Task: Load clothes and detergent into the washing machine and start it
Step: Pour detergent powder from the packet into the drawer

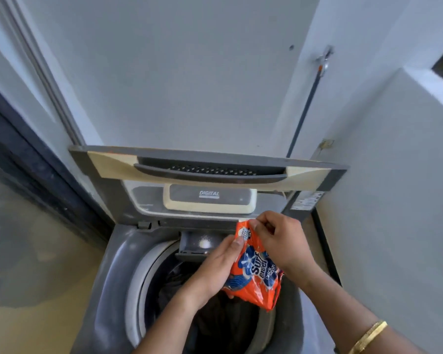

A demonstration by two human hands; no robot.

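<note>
A grey top-loading washing machine (113,272) stands below me with its lid (207,166) raised upright. Dark clothes (223,318) lie in the drum. An orange and blue detergent packet (256,272) hangs over the drum's right side. My left hand (215,269) grips the packet's left side from below. My right hand (281,241) pinches its top corner. Just behind the packet, the open detergent drawer (189,245) holds a small heap of white powder (204,243).
A cream and grey control panel (210,199) sits behind the drum under the lid. White walls close in behind and at the right, with a tap and hose (322,62) on the wall. A dark door frame (23,139) runs along the left.
</note>
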